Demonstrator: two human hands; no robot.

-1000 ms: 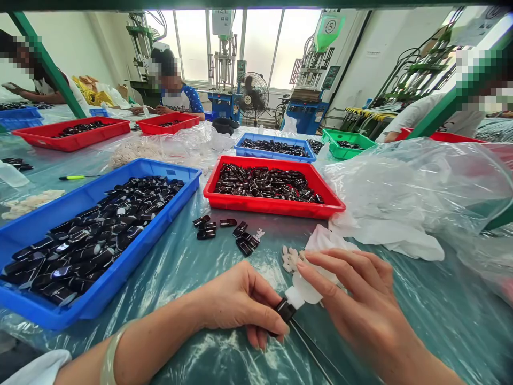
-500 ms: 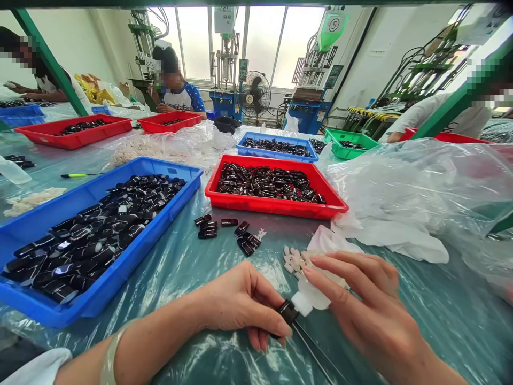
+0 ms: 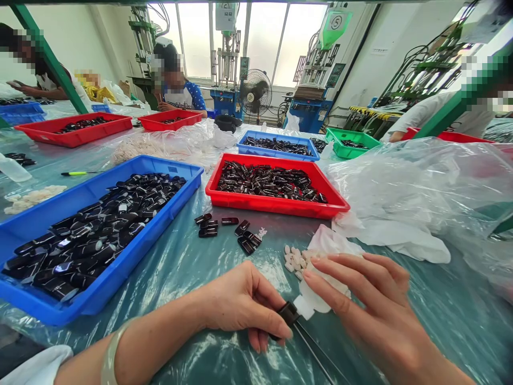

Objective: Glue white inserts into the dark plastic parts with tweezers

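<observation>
My left hand [image 3: 250, 307] is closed, with thumb and fingers pinching a small glossy black plastic piece [image 3: 287, 314]. Two thin metal rods [image 3: 312, 350], like tweezers, run from that piece toward the lower right; what holds their far end is out of sight. A white scrap [image 3: 305, 306] lies close to the black piece; whether they touch I cannot tell. To the right, my right hand [image 3: 368, 305] hovers with fingers stretched out and apart, over white material beside a small heap of whitish pellets [image 3: 295, 260]. Several loose black pieces [image 3: 246, 241] lie beyond my hands.
A blue tray [image 3: 192, 184] of black pieces stands at left. Ahead is a red tray [image 3: 276, 209] with similar pieces. Clear plastic sheeting [image 3: 417, 187] is bunched at right. A green post [image 3: 460, 96] slants across the right side. Co-workers sit farther back.
My right hand has shifted slightly right, its fingers spread a little more. The left hand keeps its grip on the black piece.
</observation>
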